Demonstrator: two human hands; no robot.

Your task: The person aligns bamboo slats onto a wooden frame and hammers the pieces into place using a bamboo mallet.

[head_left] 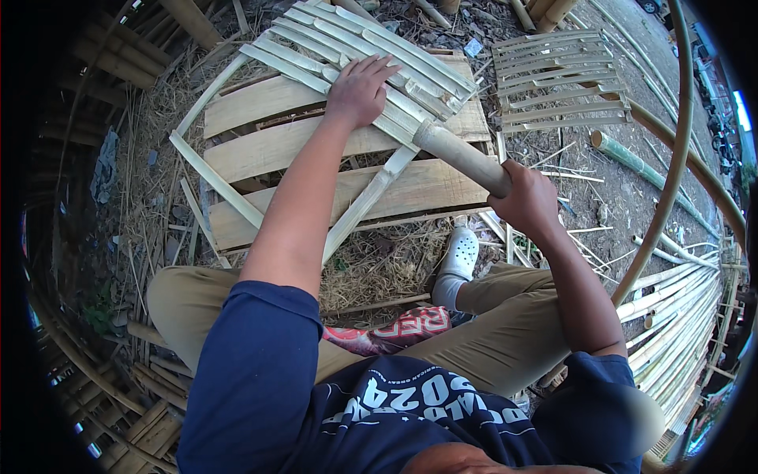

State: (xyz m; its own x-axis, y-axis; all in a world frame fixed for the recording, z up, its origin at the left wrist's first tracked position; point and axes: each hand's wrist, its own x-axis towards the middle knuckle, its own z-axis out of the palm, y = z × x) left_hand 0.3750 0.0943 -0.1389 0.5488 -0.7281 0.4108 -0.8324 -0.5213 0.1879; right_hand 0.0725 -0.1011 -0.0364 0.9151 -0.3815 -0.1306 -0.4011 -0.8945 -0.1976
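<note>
A panel of pale split-bamboo slats [332, 35] lies across a low platform of wooden planks [257, 150]. My left hand [362, 91] rests flat on the slats, fingers stretched out. In my right hand [527, 197] is a thick, round wooden club [466, 160], gripped at its near end. The club's far end points left over the panel's near corner; whether it touches the slats I cannot tell. Two longer strips reach toward me from the panel: a left strip [217, 180] and a right strip [367, 204].
Another slatted bamboo panel [560, 82] lies at the far right. Beyond my right arm are a green bamboo pole [651, 170], a curved bamboo pole [681, 130] and a stack of long poles [679, 316]. Straw and offcuts litter the ground near my white clog [460, 254].
</note>
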